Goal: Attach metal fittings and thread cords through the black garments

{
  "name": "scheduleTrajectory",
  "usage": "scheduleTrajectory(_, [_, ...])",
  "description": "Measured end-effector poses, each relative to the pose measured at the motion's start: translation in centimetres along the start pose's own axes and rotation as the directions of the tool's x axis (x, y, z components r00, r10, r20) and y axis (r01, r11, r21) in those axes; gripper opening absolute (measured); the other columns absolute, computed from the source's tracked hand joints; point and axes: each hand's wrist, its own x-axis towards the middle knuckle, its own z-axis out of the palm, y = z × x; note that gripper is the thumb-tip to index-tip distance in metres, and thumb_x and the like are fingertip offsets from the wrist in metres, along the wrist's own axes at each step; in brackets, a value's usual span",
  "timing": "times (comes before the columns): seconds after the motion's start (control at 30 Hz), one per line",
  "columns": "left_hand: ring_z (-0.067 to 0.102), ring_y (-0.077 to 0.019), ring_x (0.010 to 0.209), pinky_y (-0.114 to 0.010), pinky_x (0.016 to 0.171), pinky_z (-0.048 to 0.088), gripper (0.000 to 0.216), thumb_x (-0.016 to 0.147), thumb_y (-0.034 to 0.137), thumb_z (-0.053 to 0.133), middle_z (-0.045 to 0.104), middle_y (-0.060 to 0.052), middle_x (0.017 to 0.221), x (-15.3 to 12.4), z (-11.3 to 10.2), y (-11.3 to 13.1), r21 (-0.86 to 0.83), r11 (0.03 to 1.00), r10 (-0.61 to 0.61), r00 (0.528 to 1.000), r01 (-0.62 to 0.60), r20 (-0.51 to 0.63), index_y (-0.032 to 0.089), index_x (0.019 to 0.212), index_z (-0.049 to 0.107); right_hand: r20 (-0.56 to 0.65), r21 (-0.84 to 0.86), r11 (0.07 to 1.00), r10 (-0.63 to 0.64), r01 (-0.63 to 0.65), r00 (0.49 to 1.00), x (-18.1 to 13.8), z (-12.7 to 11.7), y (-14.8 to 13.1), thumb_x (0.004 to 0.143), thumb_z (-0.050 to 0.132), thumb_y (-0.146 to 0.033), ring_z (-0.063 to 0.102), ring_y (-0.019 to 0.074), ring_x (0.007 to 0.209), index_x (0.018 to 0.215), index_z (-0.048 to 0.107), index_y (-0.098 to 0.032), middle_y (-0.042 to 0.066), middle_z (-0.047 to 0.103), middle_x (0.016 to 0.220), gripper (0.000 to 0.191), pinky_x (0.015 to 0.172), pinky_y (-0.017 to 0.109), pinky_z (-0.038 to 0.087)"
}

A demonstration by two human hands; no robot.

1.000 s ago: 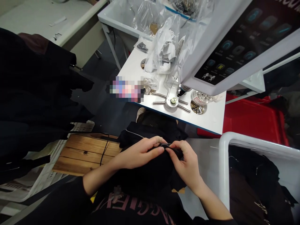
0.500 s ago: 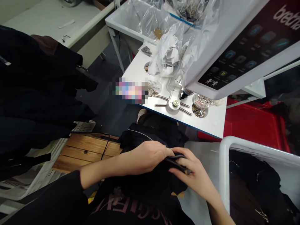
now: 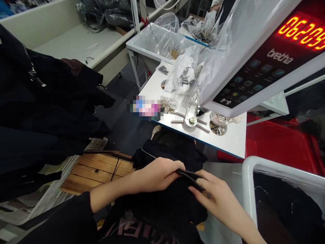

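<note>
dark grey floor (image 3: 119,118) under white-topped worktable (image 3: 223,142), thin metal legs (image 3: 135,73) at its far corner. long cream workbench (image 3: 76,44) along upper left, black plastic bags piled at its far end (image 3: 104,13). white tray-like table (image 3: 137,44) behind worktable. red plastic crate (image 3: 281,142) low at right. wooden board (image 3: 96,171) low left, white slatted plastic crate (image 3: 50,189) beside it. white tubular bin frame (image 3: 250,179) lower right. light even, indoor.
</note>
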Motion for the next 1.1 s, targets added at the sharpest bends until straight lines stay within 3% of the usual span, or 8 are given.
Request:
scheduleTrajectory(0.03, [0.061,-0.0135,0.076,-0.021,0.065,0.044,0.015,0.089,0.023,0.045,0.066,-0.002,0.085,0.0,0.0,-0.2,-0.086,0.996,-0.035,0.999,0.032,-0.037,0.018,0.096,0.058,-0.046,0.091,0.995,0.031,-0.027,0.998,0.0,0.2,0.0,0.088,0.052,-0.027,0.06,0.0156,0.077,0.088,0.058,-0.023,0.003,0.062,0.094,0.007,0.064,0.026,0.049])
scheduleTrajectory(0.17, [0.061,-0.0124,0.073,-0.02,0.06,0.043,0.018,0.086,0.03,0.053,0.067,-0.002,0.084,0.1,0.8,-1.2,-0.388,0.913,-0.192,0.972,0.126,-0.136,0.016,0.095,0.058,-0.205,0.414,0.902,0.227,-0.126,0.952,0.3,2.4,0.5,0.08,0.064,-0.029,0.06,0.0185,0.1,0.129,0.038,-0.026,0.004,0.06,0.113,0.055,0.085,0.031,0.05])
scheduleTrajectory(0.27, [0.063,-0.0143,0.079,-0.022,0.067,0.046,0.018,0.084,0.029,0.056,0.068,-0.004,0.088,0.1,1.6,-1.7,-0.507,0.852,-0.246,0.955,0.132,-0.164,0.014,0.095,0.059,-0.139,0.508,0.836,0.316,-0.206,0.939,0.6,4.5,1.1,0.08,0.064,-0.033,0.062,0.0191,0.09,0.111,0.057,-0.022,0.003,0.066,0.099,0.034,0.079,0.029,0.052])
scheduleTrajectory(0.4, [0.064,-0.0145,0.082,-0.023,0.072,0.047,0.016,0.084,0.025,0.056,0.069,-0.003,0.088,0.3,2.1,-1.7,-0.53,0.838,-0.259,0.949,0.128,-0.18,0.015,0.095,0.06,-0.253,0.471,0.854,0.371,-0.221,0.894,0.6,5.7,1.7,0.084,0.058,-0.035,0.061,0.0161,0.067,0.076,0.064,-0.018,0.001,0.064,0.071,0.02,0.062,0.024,0.049])
scheduleTrajectory(0.57, [0.064,-0.0151,0.082,-0.024,0.072,0.047,0.016,0.084,0.027,0.055,0.069,-0.003,0.088,0.4,1.8,-1.3,-0.483,0.863,-0.249,0.956,0.147,-0.154,0.016,0.095,0.061,-0.382,0.395,0.911,0.28,-0.119,0.881,0.5,5.2,1.7,0.085,0.055,-0.036,0.061,0.0155,0.066,0.095,0.065,-0.02,0.002,0.065,0.075,0.021,0.057,0.022,0.049])
scheduleTrajectory(0.7, [0.063,-0.0155,0.084,-0.025,0.072,0.046,0.018,0.084,0.026,0.056,0.069,-0.004,0.089,0.1,1.7,-1.6,-0.553,0.819,-0.235,0.969,0.152,-0.081,0.015,0.098,0.06,-0.442,0.36,0.924,0.29,-0.128,0.849,0.8,5.1,1.5,0.088,0.05,-0.037,0.054,0.0127,0.051,0.08,0.067,-0.019,0.0,0.059,0.059,0.027,0.046,0.02,0.042])
scheduleTrajectory(0.9, [0.062,-0.016,0.087,-0.026,0.074,0.045,0.019,0.084,0.027,0.056,0.068,-0.005,0.092,0.0,1.9,-2.3,-0.619,0.767,-0.251,0.967,0.167,-0.05,0.014,0.098,0.059,-0.361,0.414,0.906,0.252,-0.088,0.898,0.9,4.8,2.1,0.088,0.048,-0.042,0.056,0.0128,0.052,0.088,0.069,-0.019,0.0,0.062,0.063,0.031,0.047,0.02,0.044])
scheduleTrajectory(1.1, [0.062,-0.0156,0.086,-0.025,0.074,0.046,0.019,0.085,0.026,0.055,0.068,-0.004,0.092,0.1,1.8,-2.1,-0.598,0.781,-0.247,0.969,0.18,-0.03,0.015,0.1,0.058,-0.355,0.397,0.907,0.295,-0.143,0.887,0.9,4.2,2.1,0.089,0.048,-0.04,0.058,0.0135,0.055,0.084,0.067,-0.019,0.0,0.063,0.064,0.029,0.047,0.02,0.045])
